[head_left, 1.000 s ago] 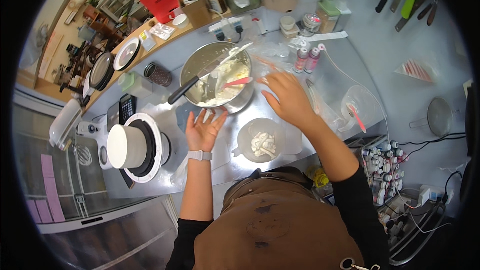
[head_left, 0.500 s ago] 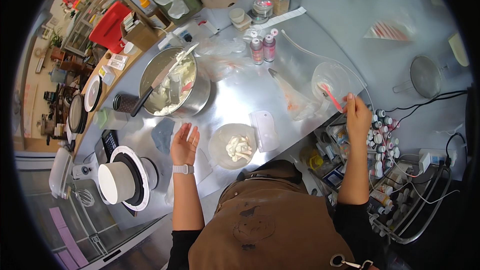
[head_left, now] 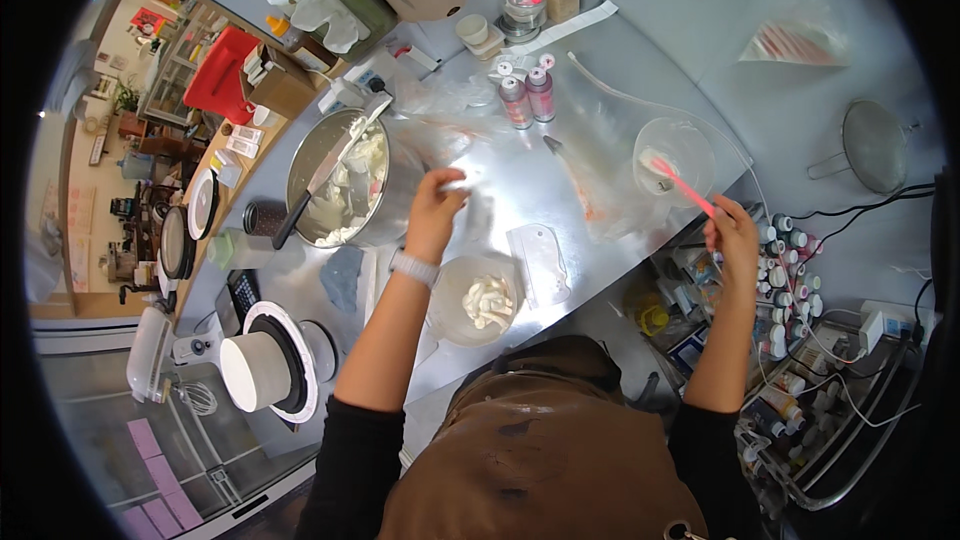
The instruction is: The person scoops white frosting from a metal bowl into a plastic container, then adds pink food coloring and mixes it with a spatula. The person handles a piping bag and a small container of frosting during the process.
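Observation:
At the table's right side my right hand grips a pink spatula, its head inside a clear bowl with a little white cream. My left hand is raised over the middle of the table, fingers apart and slightly bent, holding nothing. Just below it is another translucent bowl with squiggles of white cream. To its left stands a large steel mixing bowl of pale cream, a dark-handled palette knife lying across it. A white bench scraper lies by the nearer bowl.
Two pink bottles and a used piping bag lie beyond my hands. A white cake sits on a turntable at left. A cable runs behind the right bowl; a rack of small bottles is at right.
My left hand has moved right and farther forward from beside the nearer bowl, its fingers bending. My right hand now holds the spatula lower along its handle end, its head still in the bowl.

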The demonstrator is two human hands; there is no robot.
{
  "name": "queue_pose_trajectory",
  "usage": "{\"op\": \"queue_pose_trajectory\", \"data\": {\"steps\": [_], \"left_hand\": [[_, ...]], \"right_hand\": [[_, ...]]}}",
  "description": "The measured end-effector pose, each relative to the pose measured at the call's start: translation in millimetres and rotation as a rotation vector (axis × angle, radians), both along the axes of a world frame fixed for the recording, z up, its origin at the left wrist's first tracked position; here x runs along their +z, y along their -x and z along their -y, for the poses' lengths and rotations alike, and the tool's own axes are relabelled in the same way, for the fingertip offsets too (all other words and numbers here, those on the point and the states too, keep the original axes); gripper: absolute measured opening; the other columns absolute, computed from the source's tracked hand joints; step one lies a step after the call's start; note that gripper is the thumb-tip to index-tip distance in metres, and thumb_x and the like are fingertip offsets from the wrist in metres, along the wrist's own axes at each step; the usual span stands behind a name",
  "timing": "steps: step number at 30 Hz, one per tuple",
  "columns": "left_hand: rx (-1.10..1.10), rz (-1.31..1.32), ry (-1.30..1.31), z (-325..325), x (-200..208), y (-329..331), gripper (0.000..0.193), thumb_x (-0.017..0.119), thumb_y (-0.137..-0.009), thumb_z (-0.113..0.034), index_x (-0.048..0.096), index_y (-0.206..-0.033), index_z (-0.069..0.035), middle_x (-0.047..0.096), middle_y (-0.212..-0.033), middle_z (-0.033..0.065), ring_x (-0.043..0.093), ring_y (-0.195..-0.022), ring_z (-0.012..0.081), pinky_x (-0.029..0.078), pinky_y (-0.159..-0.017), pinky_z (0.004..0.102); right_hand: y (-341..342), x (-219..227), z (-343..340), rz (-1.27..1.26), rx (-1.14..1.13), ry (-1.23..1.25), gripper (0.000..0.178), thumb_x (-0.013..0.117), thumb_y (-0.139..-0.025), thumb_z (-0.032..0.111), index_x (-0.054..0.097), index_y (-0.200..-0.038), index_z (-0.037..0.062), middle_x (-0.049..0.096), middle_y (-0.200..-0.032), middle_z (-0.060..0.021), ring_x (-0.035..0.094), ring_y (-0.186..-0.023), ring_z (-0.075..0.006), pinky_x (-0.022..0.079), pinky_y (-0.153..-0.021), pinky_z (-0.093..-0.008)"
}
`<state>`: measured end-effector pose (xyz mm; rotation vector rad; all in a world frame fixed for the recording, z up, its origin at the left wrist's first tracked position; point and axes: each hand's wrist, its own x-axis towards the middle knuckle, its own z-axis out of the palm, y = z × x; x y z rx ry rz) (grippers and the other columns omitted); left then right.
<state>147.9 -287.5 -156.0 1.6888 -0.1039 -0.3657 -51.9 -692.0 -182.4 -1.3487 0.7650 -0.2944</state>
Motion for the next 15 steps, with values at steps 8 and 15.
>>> {"op": "queue_pose_trajectory", "data": {"steps": [8, 15], "left_hand": [[0.053, 0.299, -0.278, 118, -76, -119, 0.065, 0.074, -0.075, -0.006, 0.043, -0.131, -0.003, 0.055, -0.124, 0.0124, 0.055, -0.114, 0.0245, 0.046, -0.096, 0.0358], [-0.030, 0.174, -0.078, 132, -99, -146, 0.052, 0.070, -0.080, 0.002, 0.044, -0.125, 0.001, 0.058, -0.116, 0.0101, 0.060, -0.100, 0.0208, 0.056, -0.078, 0.0317]], "right_hand": [[78, 2, -44, 0.399, -0.100, -0.391, 0.038, 0.058, -0.091, 0.010, 0.049, -0.127, -0.0013, 0.063, -0.093, -0.0129, 0.057, -0.066, -0.0153, 0.046, -0.054, -0.0270], [105, 3, -71, 0.334, 0.010, -0.388, 0.045, 0.055, -0.083, 0.001, 0.043, -0.126, 0.0041, 0.060, -0.091, -0.0140, 0.049, -0.052, -0.0127, 0.039, -0.048, -0.0234]]}}
